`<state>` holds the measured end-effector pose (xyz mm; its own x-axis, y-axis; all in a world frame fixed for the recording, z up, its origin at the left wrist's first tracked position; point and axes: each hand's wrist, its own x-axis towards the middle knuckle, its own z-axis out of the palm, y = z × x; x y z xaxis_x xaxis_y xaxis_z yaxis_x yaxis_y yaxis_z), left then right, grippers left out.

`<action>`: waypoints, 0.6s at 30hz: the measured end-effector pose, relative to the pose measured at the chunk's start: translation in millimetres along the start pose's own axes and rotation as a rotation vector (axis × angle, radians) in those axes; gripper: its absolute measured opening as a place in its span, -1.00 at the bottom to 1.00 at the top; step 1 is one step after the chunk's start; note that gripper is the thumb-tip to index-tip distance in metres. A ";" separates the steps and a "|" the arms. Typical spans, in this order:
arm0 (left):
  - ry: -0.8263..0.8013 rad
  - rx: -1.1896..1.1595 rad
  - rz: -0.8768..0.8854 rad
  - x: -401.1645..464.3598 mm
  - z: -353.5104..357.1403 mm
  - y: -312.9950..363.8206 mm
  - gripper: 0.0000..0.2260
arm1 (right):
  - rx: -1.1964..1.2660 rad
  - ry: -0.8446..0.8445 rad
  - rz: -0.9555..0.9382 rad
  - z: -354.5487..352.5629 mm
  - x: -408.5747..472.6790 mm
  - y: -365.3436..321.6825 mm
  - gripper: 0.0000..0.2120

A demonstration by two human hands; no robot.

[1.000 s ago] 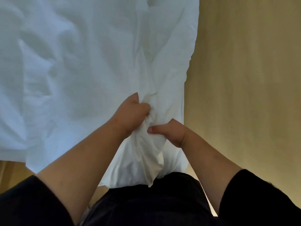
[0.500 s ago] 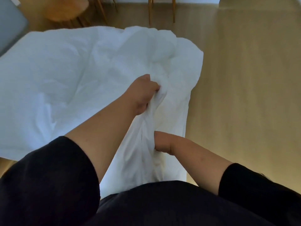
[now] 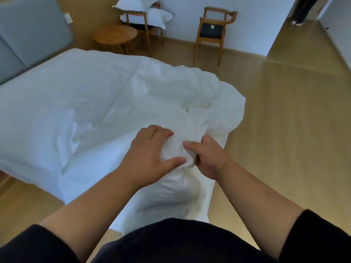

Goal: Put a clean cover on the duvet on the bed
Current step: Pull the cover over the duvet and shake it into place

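A white duvet cover (image 3: 91,103) lies crumpled over the bed, and its near corner hangs down towards me. My left hand (image 3: 148,156) grips a bunched wad of that white fabric (image 3: 176,150) between thumb and fingers. My right hand (image 3: 209,156) pinches the same wad from the right side, the two hands almost touching. Whether a duvet lies inside the cover cannot be told. The fabric piles up in folds (image 3: 214,103) at the bed's right corner.
A grey headboard (image 3: 30,33) stands at the far left. Behind the bed are a round wooden table (image 3: 114,36), a chair stacked with white pillows (image 3: 144,14) and a second wooden chair (image 3: 212,31). Wooden floor (image 3: 294,130) stretches along the right.
My view has lifted from straight down at the fabric to across the bed and room. My hands have come together again on the bunched corner after the left one reached further out.
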<state>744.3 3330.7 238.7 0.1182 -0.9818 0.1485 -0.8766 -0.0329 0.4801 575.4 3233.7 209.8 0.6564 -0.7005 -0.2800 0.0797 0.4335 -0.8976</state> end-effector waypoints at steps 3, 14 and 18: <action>0.119 0.053 -0.072 1.7 -6.0 -5.6 -0.41 | 0.096 -0.007 0.019 17.9 14.0 -22.3 -0.56; 0.248 -0.132 -0.151 32.0 -23.5 -3.0 -0.89 | -0.172 -0.229 0.107 31.3 14.8 -8.9 -0.58; 0.158 -0.144 -0.070 38.5 -25.9 11.1 -0.90 | -0.485 -0.260 0.081 30.8 12.6 -0.9 -0.51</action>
<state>751.2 3297.4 272.2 0.2582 -0.9361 0.2389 -0.7893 -0.0617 0.6110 606.7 3241.9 217.5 0.8146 -0.4861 -0.3165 -0.2926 0.1267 -0.9478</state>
